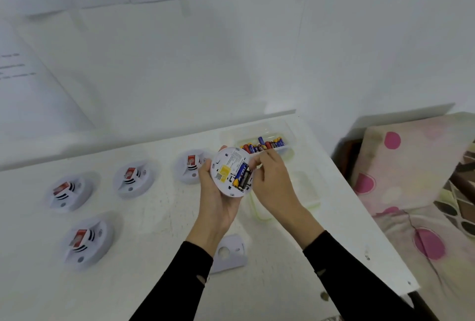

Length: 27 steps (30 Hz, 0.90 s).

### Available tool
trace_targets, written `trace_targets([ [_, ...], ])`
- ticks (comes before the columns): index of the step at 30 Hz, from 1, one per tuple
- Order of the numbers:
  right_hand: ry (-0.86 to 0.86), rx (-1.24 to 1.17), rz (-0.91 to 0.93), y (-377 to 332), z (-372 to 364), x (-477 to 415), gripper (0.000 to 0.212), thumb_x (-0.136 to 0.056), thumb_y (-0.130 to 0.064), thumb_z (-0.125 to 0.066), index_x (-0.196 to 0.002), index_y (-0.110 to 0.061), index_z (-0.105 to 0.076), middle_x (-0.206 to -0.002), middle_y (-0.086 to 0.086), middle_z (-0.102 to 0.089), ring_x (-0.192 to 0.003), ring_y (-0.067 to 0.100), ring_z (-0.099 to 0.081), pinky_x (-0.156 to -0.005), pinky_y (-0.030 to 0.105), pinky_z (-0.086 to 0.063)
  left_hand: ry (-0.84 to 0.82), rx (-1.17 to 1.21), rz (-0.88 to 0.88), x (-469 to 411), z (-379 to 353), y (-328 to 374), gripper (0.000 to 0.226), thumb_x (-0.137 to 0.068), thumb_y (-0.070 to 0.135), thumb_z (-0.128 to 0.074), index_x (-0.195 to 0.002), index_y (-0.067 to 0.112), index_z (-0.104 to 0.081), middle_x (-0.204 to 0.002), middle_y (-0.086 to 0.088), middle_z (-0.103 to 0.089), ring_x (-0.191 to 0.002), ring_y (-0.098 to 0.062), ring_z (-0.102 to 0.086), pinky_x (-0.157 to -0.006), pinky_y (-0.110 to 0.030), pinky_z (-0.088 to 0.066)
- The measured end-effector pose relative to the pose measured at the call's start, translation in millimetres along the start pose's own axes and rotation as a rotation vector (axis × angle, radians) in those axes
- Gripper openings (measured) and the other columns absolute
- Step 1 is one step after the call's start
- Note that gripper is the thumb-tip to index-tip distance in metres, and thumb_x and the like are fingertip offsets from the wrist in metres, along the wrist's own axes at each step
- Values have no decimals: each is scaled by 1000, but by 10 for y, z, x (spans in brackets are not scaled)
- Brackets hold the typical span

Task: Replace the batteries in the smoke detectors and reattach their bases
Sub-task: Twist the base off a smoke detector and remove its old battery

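Observation:
My left hand (216,192) holds a round white smoke detector (226,166) with its back up, above the white table (154,218). A blue battery (240,175) lies in its open battery bay, a dark one beside it. My right hand (270,179) has its fingertips at the bay's upper end, pinching at the batteries. The detached white base (231,254) lies on the table under my left forearm. Several other detectors with red tags sit to the left: one (191,167), one (133,178) and one (69,192) in a row, another (86,239) nearer me.
A clear plastic tray (282,138) holding several red, blue and yellow batteries stands at the table's far right. An empty clear container (303,192) sits below my right hand. A bed with a pink-dotted cover (424,205) lies past the table's right edge. White walls stand behind.

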State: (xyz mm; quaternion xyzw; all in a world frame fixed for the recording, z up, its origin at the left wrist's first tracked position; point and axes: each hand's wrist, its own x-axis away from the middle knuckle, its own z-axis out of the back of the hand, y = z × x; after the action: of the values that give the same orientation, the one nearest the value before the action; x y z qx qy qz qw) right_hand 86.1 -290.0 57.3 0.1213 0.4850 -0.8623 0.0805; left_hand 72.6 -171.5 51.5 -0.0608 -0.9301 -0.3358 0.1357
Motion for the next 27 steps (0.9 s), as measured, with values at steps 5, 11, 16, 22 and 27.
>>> trace_targets([
  [5, -18, -105, -98, -68, 78, 24, 29, -93, -8, -52, -66, -16, -43, -82, -4, -43, -72, 4, -44, -64, 10, -34, 18, 2, 22, 2, 2, -66, 45, -102, 47, -32, -117, 22, -67, -107, -10, -74, -90, -22, -72, -69, -34, -60],
  [11, -115, -198, -112, -130, 185, 26, 6, -87, -12, -63, -89, -11, -58, -88, 1, -63, -75, 10, -58, -65, 16, -47, 3, -6, 8, -54, 28, -21, 47, -99, 51, -36, -119, 22, -67, -116, -13, -72, -102, -26, -69, -91, -42, -52],
  [16, 52, -373, -274, 63, 413, -79, 8, -92, -14, -62, -89, -20, -59, -89, -2, -67, -78, 8, -62, -68, 14, -48, 54, 41, 13, -81, 108, 25, 44, -101, 48, -37, -114, 20, -69, -108, -10, -75, -107, -30, -64, -105, -50, -42],
  [22, -417, 148, -474, 529, 384, -60, 9, -91, -11, -60, -93, -19, -64, -101, 1, -66, -86, 14, -61, -69, 19, -45, 94, 117, 20, -108, 199, 32, 51, -98, 47, -42, -134, 15, -59, -119, -14, -69, -117, -35, -58, -102, -53, -45],
  [27, -264, 263, -288, 414, 271, -32, 14, -94, -15, -56, -105, -15, -65, -105, -1, -63, -79, 7, -56, -74, 19, -44, 83, 172, 22, -102, 198, 29, 46, -98, 45, -41, -126, 15, -63, -116, -15, -70, -117, -35, -59, -104, -55, -44],
])
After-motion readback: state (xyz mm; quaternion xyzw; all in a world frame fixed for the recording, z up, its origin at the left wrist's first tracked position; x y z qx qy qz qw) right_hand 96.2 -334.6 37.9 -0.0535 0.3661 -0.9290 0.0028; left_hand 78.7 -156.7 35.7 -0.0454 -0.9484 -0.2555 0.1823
